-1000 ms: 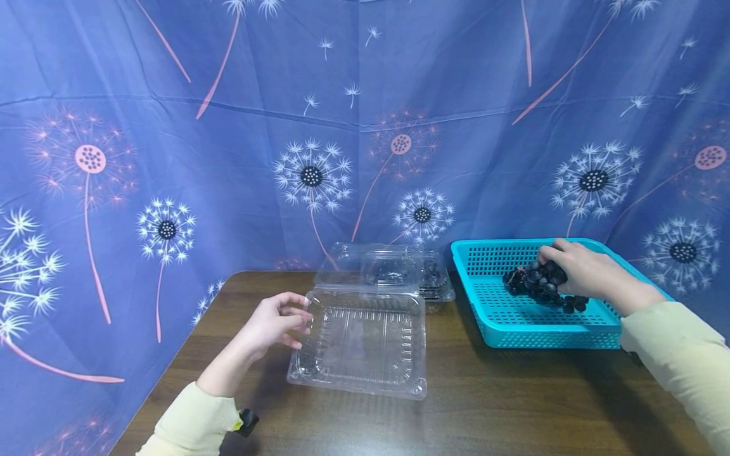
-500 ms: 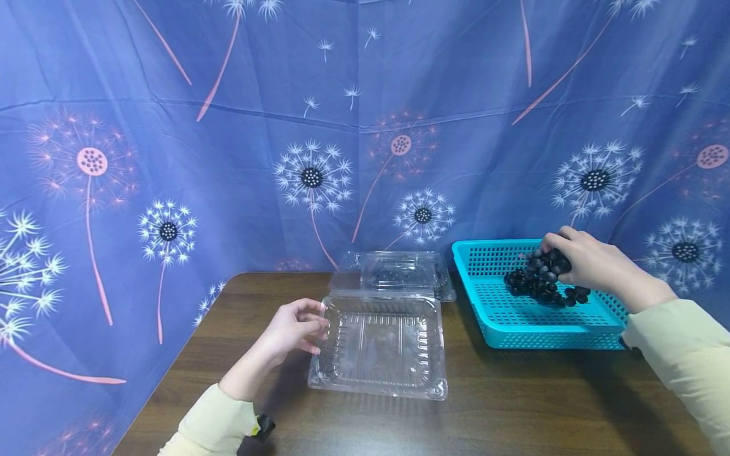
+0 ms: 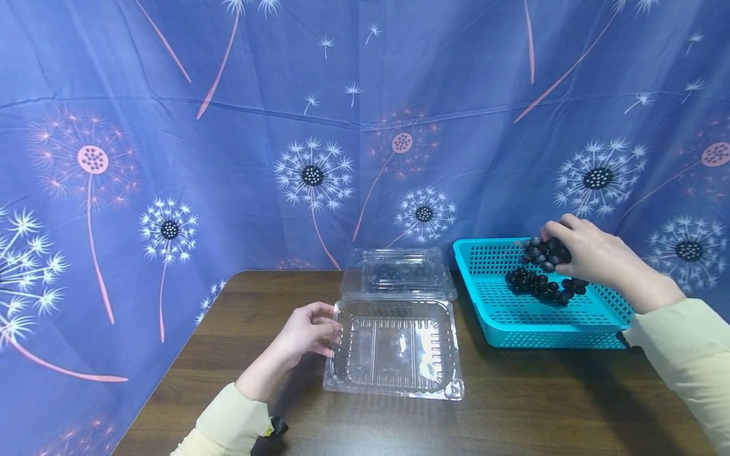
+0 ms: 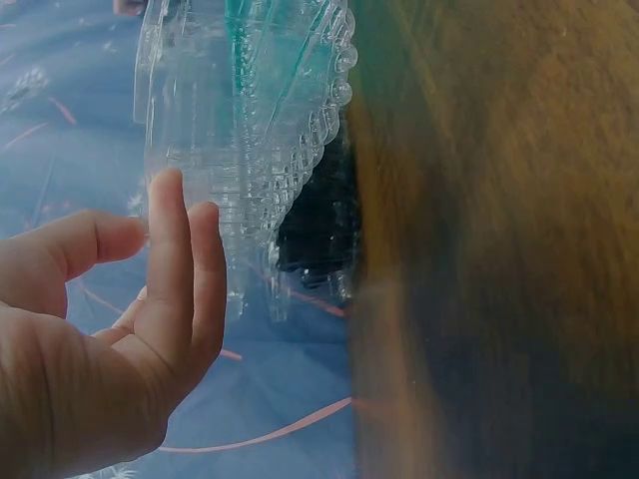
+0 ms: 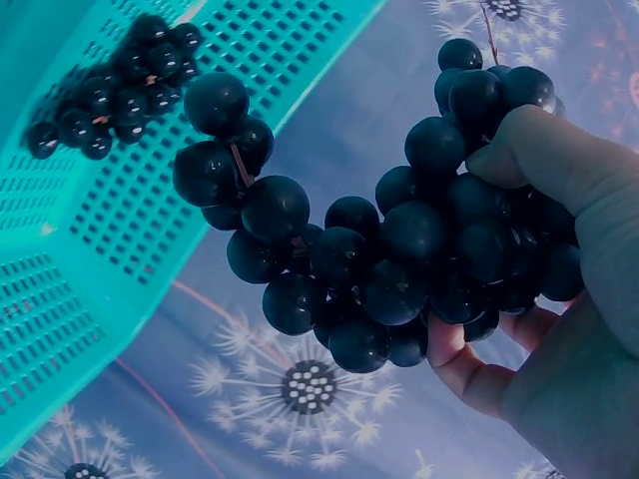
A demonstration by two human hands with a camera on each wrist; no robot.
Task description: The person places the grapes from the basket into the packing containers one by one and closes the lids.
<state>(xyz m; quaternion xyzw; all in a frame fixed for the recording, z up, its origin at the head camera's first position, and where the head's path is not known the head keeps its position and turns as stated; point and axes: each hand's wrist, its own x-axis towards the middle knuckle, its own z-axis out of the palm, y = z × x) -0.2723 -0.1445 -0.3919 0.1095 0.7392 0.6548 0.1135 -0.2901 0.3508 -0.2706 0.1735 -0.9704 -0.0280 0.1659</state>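
Observation:
In the head view my left hand (image 3: 310, 332) is at the left rim of an opened clear plastic clamshell box (image 3: 393, 373), holding it at that edge. Its fingertips overlap the thin plastic, and the left wrist view shows the thumb and fingers (image 4: 172, 264) right at the rim. My right hand (image 3: 599, 253) grips a bunch of dark grapes (image 5: 399, 249), raised above a turquoise basket (image 3: 547, 339). The right wrist view has the thumb on top and fingertips underneath, with the bunch's tail hanging free. A second bunch of grapes (image 3: 542, 288) lies on the basket floor.
Behind the opened box, against the patterned blue cloth (image 3: 239, 158), stand closed clear boxes (image 3: 407, 275) with dark contents. Everything stands on a brown wooden table (image 3: 217, 335). The basket's raised walls stand at the right.
My left hand and the opened box have shifted right together. My right hand has lifted its bunch upward, separating it from the grapes left in the basket.

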